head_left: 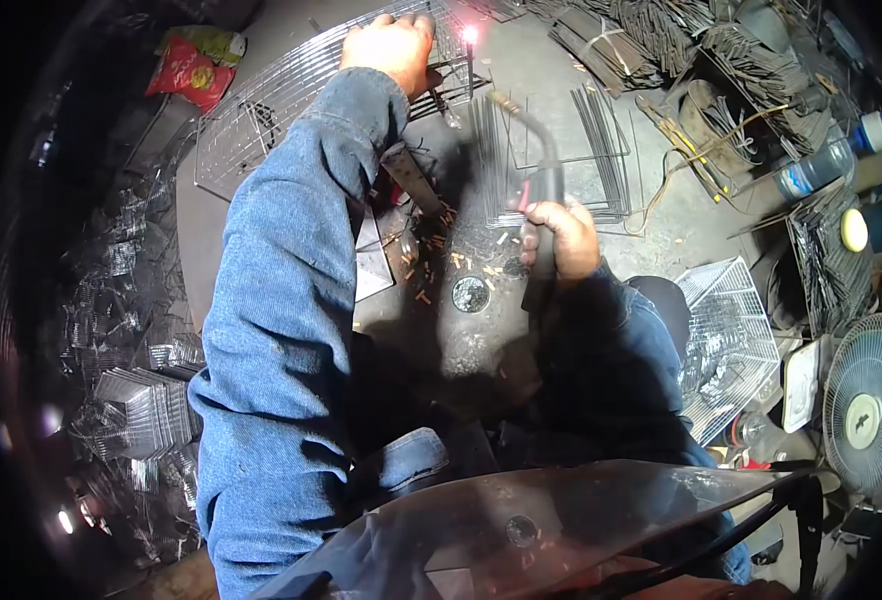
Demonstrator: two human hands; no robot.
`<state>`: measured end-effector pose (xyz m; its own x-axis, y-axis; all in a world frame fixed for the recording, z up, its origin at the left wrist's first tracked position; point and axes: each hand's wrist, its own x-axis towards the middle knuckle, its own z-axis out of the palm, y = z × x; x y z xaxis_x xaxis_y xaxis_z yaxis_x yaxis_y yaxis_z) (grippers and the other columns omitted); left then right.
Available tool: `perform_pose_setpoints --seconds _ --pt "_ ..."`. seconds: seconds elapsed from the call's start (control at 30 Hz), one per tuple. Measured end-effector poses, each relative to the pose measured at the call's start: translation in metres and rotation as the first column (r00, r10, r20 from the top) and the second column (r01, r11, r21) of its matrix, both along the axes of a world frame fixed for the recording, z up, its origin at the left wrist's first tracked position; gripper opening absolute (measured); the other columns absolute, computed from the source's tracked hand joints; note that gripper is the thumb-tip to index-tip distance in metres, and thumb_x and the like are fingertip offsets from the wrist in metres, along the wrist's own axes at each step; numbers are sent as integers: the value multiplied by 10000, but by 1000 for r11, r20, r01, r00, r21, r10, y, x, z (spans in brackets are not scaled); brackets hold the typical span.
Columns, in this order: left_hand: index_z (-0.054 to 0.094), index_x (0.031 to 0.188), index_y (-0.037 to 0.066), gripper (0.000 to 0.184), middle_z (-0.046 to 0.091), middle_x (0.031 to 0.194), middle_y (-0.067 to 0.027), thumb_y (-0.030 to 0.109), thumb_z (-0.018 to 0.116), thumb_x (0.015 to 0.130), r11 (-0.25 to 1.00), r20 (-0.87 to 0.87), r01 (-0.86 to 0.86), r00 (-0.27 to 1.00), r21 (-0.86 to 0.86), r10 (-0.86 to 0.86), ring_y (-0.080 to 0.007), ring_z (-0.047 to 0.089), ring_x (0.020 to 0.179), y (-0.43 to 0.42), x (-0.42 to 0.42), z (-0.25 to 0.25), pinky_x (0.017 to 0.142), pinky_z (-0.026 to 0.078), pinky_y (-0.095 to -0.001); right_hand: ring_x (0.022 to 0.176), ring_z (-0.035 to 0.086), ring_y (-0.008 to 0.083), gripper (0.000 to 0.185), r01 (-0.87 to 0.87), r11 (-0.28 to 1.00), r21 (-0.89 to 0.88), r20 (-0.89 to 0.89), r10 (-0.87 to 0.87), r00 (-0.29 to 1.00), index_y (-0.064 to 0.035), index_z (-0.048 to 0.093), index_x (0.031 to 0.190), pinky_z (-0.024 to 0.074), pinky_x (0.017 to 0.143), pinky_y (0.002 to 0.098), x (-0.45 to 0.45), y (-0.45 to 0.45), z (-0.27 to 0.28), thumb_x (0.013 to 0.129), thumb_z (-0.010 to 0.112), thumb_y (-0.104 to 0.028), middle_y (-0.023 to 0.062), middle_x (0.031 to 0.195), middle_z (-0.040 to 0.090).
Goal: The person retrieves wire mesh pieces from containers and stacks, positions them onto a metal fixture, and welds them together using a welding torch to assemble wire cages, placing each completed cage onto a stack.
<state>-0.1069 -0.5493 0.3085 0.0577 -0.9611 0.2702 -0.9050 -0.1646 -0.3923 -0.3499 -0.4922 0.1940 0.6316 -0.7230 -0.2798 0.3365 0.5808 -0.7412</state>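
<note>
I've got the wire rack (296, 100) under my left hand (391, 52), grip unclear from here; right hand (564, 238), lower down, wraps snugly around the torch (551, 165).

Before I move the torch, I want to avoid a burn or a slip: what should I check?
1. Grip on torch: ok, right hand is wrapped around it.
2. Left hand on wire grid: contact ok; how firmly, cannot tell.
3. Gloves: not ok, both hands are bare.
4. Glow away from fingers: not ok, it is bright and close to the left hand.
5. Tabletop free of loose bits: not ok, small stubs are scattered there.
</note>
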Motion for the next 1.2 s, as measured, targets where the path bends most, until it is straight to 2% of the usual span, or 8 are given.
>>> perform_pose_setpoints --seconds 0.23,0.27,0.53,0.73,0.83,0.97,1.0,1.2 --pt "524 1140 83 589 632 1084 -102 418 728 700 999 32 -17 999 32 16 -290 566 1061 -6 7 1 876 471 -411 555 502 116 305 46 999 -3 6 -46 999 7 479 1066 445 434 262 9 5 5 779 534 -82 131 904 603" --pt "524 1147 81 604 632 1086 -105 426 730 697 999 23 -14 1000 35 14 -291 565 1063 -4 7 3 876 471 -414 521 491 117 273 128 991 31 64 -130 989 29 513 1035 427 425 252 10 4 2 787 528 -86 106 767 592" --pt "513 1200 90 739 644 1064 -98 534 738 654 998 35 -38 999 39 37 -279 554 1093 -3 3 10 884 477 -424 545 491 115 279 -22 996 82 44 19 999 -17 478 1022 436 443 268 10 0 -2 756 525 -84 89 856 572" --pt "500 1222 83 508 644 1060 -105 207 670 759 1000 126 5 992 4 -5 -262 565 1066 -10 16 5 856 497 -407 528 488 121 271 -27 998 59 55 24 998 -10 482 1011 436 441 271 10 -1 2 758 531 -93 89 817 554" --pt "483 1252 86 510 640 1073 -104 60 601 757 992 114 -82 991 99 71 -256 568 1057 -14 16 6 851 503 -397 516 488 127 263 -19 999 39 37 18 999 -8 486 1000 437 440 275 9 0 3 758 536 -96 95 779 547" --pt "481 1240 89 602 639 1067 -96 281 712 718 989 41 -109 994 97 106 -266 561 1070 -3 -4 18 861 488 -433 492 491 124 297 24 1000 -3 -18 -24 1000 12 488 1041 431 421 269 13 3 3 772 544 -101 80 784 552" --pt "489 1222 96 676 635 1075 -98 413 741 681 980 37 -137 990 144 133 -270 556 1078 -4 -5 21 873 477 -443 483 492 121 318 41 999 -29 -36 -42 998 22 489 1066 428 412 265 14 4 3 780 547 -103 74 805 558" --pt "491 1224 108 699 632 1090 -95 482 732 685 987 49 -107 994 121 101 -276 553 1082 4 -13 23 882 469 -449 488 505 113 231 6 975 -222 -267 -67 961 6 481 1001 420 401 259 20 13 7 786 546 -48 64 733 544"
